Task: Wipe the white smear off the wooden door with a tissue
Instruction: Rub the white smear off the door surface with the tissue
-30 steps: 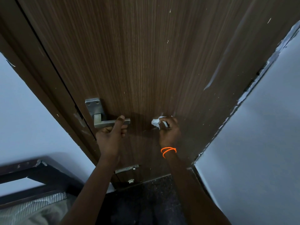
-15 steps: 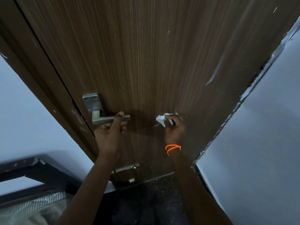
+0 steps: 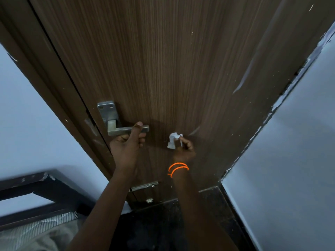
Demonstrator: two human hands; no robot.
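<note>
A dark brown wooden door [image 3: 172, 69] fills the middle of the head view. My right hand [image 3: 184, 148], with orange bands at the wrist, pinches a crumpled white tissue [image 3: 173, 140] against the door, to the right of the handle. A short pale smear [image 3: 194, 130] shows on the wood just up and right of the tissue. A long white streak [image 3: 246, 77] runs along the door's right side. My left hand [image 3: 127, 142] grips the metal lever handle [image 3: 116, 130], thumb on top.
Pale walls [image 3: 290, 142] flank the door on both sides, the right frame edge flecked with white paint. A floor bolt [image 3: 145, 185] sits low on the door above a dark speckled floor [image 3: 154, 229]. A dark bed frame [image 3: 36, 189] with striped bedding lies at lower left.
My right hand has slid the tissue a little left and down on the door, uncovering a short pale smear to its right. My left hand stays on the handle.
</note>
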